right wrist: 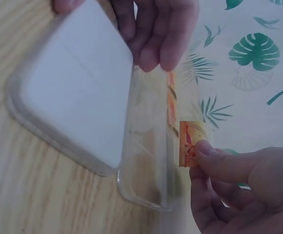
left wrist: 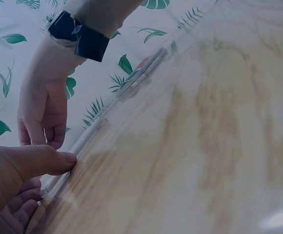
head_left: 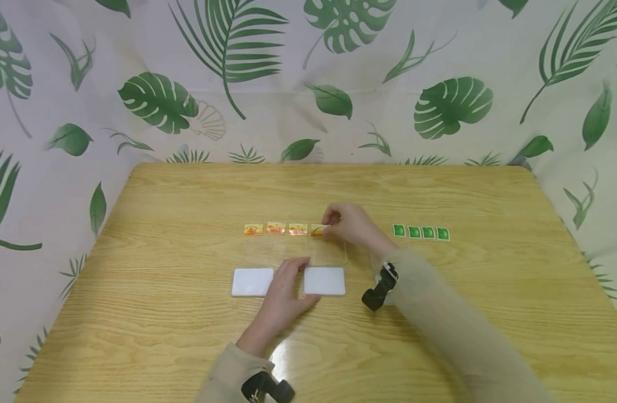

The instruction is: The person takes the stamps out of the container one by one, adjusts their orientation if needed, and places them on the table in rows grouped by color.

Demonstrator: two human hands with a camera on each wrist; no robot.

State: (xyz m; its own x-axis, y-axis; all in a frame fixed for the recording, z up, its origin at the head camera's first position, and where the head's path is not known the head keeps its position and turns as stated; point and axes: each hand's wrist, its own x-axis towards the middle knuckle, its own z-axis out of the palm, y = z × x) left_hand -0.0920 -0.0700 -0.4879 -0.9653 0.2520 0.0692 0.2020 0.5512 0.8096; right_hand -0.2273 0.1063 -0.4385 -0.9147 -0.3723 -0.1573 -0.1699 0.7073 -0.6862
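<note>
My right hand [head_left: 352, 225] pinches a small yellow-orange packet [right wrist: 192, 141] with zigzag edges between thumb and fingers. It is at the right end of a row of similar packets [head_left: 276, 228]. With thumb and fingertips on opposite long edges, my left hand [head_left: 285, 295] holds a flat white case [head_left: 325, 281] on the table. This case has a clear plastic lid [right wrist: 143, 165] folded back on the far side. A second white case [head_left: 252, 282] lies just left of the left hand, partly covered by it.
Several small green pieces with pale borders [head_left: 414, 232] lie in a row behind the right forearm. The wooden table [head_left: 152, 280] meets a leaf-print cloth [head_left: 268, 112] at its back edge. Black cameras sit on both wrists.
</note>
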